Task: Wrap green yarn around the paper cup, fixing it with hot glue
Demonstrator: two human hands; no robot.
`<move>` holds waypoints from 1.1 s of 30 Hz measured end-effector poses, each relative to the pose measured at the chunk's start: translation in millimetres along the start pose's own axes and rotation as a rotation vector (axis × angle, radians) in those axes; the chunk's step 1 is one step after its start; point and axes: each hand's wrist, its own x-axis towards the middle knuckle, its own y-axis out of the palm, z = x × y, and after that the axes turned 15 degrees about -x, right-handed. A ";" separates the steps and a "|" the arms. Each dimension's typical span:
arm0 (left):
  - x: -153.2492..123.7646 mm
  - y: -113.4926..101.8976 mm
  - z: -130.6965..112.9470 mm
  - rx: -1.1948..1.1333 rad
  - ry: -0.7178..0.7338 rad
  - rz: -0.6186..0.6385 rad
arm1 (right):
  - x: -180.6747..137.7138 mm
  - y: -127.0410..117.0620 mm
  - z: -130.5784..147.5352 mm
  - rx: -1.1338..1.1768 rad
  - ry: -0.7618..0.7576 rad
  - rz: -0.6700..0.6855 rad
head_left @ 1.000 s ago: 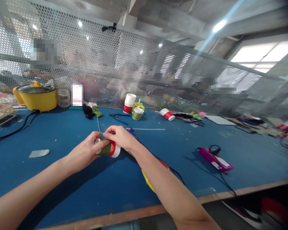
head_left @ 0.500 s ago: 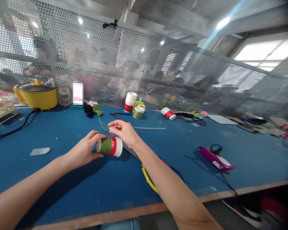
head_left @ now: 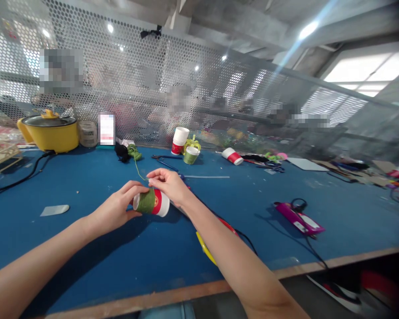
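Note:
My left hand grips a paper cup that lies on its side just above the table. Green yarn wraps the half of the cup nearer that hand; the rest shows red and white. Fingertips of my right hand pinch the green strand just above the cup. From there the strand runs back to a loose green yarn bundle beside a black one. Under my right forearm lies a tool with a yellow handle, partly hidden.
Stacked paper cups and a green-wrapped cup stand at the back, near pliers. Another cup lies right of them. A yellow electric pot is back left, a purple power strip on the right. A mesh partition borders the table.
My right hand has shifted slightly left along the cup with the strand. My left hand still holds the cup in nearly the same place.

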 end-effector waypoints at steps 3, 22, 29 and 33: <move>-0.5 1.9 1.3 -0.022 0.009 -0.017 | -0.6 1.6 0.2 0.016 0.010 -0.003; -0.4 4.3 -3.0 -0.124 -0.004 -0.021 | -5.5 1.9 7.9 0.016 0.039 -0.004; -2.0 4.3 -4.2 -0.018 0.016 0.013 | -5.3 2.0 6.6 -0.001 0.015 0.012; -3.2 3.9 -6.6 0.041 0.050 0.068 | -5.1 1.1 7.4 -0.015 0.039 0.047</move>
